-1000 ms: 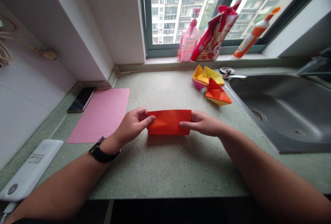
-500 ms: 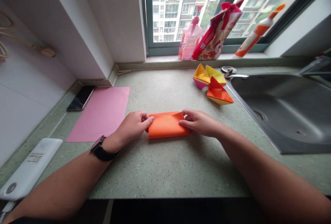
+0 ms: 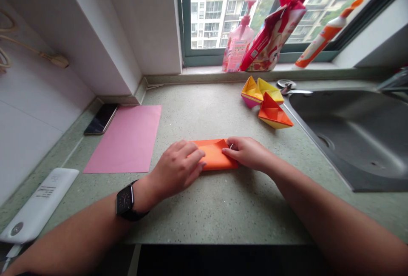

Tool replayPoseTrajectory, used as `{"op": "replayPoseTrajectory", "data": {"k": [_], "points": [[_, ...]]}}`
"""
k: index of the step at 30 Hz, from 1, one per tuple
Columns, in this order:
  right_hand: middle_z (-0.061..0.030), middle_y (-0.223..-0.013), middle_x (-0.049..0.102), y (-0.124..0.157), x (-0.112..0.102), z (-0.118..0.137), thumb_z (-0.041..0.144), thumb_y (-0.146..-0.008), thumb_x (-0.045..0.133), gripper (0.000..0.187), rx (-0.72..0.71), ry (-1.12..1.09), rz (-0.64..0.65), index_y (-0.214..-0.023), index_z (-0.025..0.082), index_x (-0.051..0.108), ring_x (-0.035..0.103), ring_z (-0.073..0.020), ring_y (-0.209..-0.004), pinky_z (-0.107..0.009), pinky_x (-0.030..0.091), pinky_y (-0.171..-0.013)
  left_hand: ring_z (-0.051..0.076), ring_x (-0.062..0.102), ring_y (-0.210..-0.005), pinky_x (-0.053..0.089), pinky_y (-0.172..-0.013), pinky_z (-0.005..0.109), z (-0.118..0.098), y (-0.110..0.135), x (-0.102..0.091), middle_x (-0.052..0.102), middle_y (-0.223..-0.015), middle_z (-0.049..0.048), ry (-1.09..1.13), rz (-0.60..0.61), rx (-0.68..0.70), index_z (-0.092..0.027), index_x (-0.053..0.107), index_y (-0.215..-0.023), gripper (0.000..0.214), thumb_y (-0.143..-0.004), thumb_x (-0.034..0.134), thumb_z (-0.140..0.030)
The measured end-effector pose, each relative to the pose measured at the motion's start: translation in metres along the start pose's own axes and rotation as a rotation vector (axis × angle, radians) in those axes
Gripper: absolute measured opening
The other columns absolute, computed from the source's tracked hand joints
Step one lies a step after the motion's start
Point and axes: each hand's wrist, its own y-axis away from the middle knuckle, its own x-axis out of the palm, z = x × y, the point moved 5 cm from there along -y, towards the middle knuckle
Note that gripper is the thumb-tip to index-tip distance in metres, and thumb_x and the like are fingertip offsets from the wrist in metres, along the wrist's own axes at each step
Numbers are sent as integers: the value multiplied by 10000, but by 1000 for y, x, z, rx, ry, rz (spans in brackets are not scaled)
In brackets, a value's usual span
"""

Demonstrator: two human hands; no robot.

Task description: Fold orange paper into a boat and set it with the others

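Observation:
A folded orange sheet of paper (image 3: pixel 216 155) lies on the counter between my two hands, with a loose layer lifting a little at its upper right. My left hand (image 3: pixel 181 163) rests palm down over the paper's left end. Its fingers reach across the top and its thumb is hidden. At the right end, my right hand (image 3: pixel 245 150) pinches the paper between thumb and curled fingers. A black smartwatch (image 3: pixel 125 199) is on my left wrist.
A pink paper sheet (image 3: pixel 127 140) lies left, beside a phone (image 3: pixel 101 118) and a white power bank (image 3: pixel 41 203). Several folded paper boats (image 3: pixel 274 112) stand near the steel sink (image 3: pixel 350 184). A pink pump bottle (image 3: pixel 237 48), red bag (image 3: pixel 274 33) and orange-white bottle (image 3: pixel 328 33) line the sill.
My left hand has let go of its pinch on the left edge and turned over, moving right onto the paper. My right hand keeps its pinch. The view has shifted slightly.

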Motion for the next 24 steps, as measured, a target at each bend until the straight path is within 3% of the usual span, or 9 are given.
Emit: {"op": "replayPoseTrajectory", "data": {"k": [3,6,9,14,24], "points": [[-1,-685,641,-1,0,-1,369,-973,653,254,-38,20,-26,-761,236,611,531,-172,-653,-320,303,-598,309,629,-1349,517,-1157,467,-22,5,13,680,-1484,156,95,76,267,-150,633,-1450,382,-1155,515,-362],[4,-682,638,0,-1,0,355,-983,640,262,-73,44,-32,-755,236,591,529,-166,-651,-317,299,-601,315,553,-1492,454,-1257,487,-29,9,28,585,-1631,134,95,196,316,-190,562,-1570,435,-1143,537,-269],[5,-707,658,3,-1,3,346,-982,650,265,-104,58,18,-753,235,577,533,-162,-659,-312,309,-609,300,577,-1475,472,-1247,473,-32,10,33,613,-1607,122,91,228,321,-197,586,-1556,431,-1130,523,-177],[7,-715,663,12,1,9,332,-975,659,301,-164,57,105,-720,235,532,523,-155,-654,-306,321,-605,295,639,-1374,519,-1187,460,-42,9,30,674,-1525,117,83,177,381,-170,645,-1486,384,-1126,516,-153],[-14,-791,696,7,5,-1,271,-928,680,144,-235,63,-55,-809,236,607,588,-176,-726,-302,367,-661,299,618,-1400,513,-1171,464,-40,7,34,614,-1596,147,40,202,336,-153,590,-1544,431,-1129,473,-167]]}}
